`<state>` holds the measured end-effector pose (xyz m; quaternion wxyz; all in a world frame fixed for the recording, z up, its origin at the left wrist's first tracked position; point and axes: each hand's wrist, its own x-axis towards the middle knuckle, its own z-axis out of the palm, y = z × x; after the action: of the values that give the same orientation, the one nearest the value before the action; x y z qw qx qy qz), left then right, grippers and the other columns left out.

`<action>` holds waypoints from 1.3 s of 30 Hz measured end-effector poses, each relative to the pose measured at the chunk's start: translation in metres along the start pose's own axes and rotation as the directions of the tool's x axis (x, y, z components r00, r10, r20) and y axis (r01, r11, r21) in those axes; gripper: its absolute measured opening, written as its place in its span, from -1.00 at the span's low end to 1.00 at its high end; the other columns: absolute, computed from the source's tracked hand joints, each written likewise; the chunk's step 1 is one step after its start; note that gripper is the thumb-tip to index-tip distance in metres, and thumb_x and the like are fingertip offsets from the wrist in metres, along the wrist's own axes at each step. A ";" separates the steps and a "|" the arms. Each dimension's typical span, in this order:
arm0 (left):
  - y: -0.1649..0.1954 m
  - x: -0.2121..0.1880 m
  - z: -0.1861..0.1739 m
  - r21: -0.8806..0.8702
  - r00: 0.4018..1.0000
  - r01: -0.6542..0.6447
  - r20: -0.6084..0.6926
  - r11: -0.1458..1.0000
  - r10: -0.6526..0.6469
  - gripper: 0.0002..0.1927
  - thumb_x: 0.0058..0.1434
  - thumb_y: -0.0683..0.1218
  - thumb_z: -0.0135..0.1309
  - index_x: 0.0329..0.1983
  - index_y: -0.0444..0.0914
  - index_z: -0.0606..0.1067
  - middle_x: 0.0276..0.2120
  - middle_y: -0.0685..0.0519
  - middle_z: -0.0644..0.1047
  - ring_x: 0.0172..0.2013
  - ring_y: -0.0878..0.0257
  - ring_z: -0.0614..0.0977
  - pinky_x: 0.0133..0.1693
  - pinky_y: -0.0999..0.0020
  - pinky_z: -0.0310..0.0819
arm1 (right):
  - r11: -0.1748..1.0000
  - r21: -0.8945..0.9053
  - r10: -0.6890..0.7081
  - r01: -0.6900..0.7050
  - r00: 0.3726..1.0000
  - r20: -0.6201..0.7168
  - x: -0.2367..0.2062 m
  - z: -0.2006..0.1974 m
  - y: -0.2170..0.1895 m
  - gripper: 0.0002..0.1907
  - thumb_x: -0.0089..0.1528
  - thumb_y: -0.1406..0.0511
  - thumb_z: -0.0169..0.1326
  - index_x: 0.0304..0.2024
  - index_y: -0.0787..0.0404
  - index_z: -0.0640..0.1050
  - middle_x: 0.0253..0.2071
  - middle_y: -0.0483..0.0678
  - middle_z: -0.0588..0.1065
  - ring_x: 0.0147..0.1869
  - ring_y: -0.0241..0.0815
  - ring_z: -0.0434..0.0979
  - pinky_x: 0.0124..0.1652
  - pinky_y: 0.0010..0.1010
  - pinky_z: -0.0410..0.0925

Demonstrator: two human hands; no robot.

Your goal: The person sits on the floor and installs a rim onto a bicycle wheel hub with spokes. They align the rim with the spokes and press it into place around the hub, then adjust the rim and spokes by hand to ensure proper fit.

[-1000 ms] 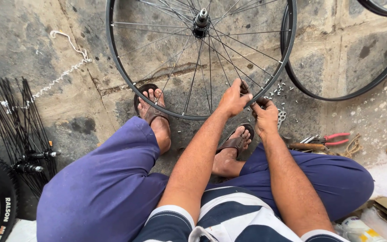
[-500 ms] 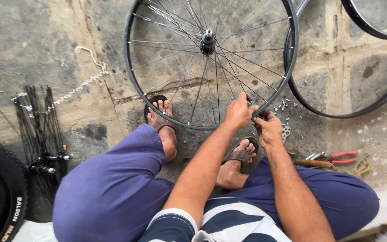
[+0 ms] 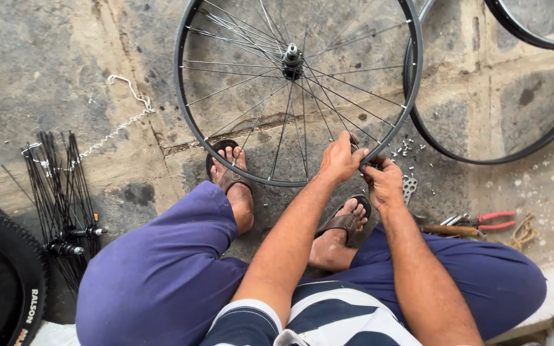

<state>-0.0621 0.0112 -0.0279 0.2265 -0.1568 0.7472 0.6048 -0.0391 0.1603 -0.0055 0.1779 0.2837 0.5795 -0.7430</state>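
A black spoked bicycle wheel (image 3: pixel 187 122) stands upright on the concrete ground in front of me, its hub (image 3: pixel 291 57) near the top of the view. My left hand (image 3: pixel 341 157) grips a spoke right where it meets the lower right part of the rim. My right hand (image 3: pixel 385 182) is just beside it, fingers pinched on a small dark piece at the rim; what that piece is I cannot tell. My sandalled feet (image 3: pixel 232 173) rest under the wheel.
A second bare rim (image 3: pixel 482 157) lies at the right, with small metal nipples (image 3: pixel 408 148) scattered near it. Red-handled pliers (image 3: pixel 492 221) and a wooden-handled tool (image 3: pixel 450 229) lie by my right knee. A bundle of black spokes (image 3: pixel 62 192), a chain (image 3: pixel 120 125) and a tyre (image 3: pixel 14 275) are at the left.
The view has tilted and shifted, so the wheel sits lower and more central in the picture. Both hands stay together at the same spot on the rim.
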 end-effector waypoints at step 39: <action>-0.001 0.005 0.005 -0.029 0.998 -0.034 -0.059 0.999 0.032 -0.62 0.28 0.11 0.13 0.00 -0.23 0.46 -0.15 -0.15 0.64 -0.09 -0.06 0.66 -0.04 0.07 0.50 | 0.983 0.180 0.047 -0.039 0.998 -0.042 -0.004 -0.002 -0.004 -0.84 0.30 0.32 -0.05 -0.11 0.22 0.50 -0.26 -0.08 0.50 -0.25 -0.19 0.46 -0.26 -0.36 0.31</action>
<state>-0.0651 0.0158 -0.0321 0.1921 -0.1655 0.7469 0.6147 -0.0376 0.1628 -0.0002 0.1542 0.3280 0.5080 -0.7814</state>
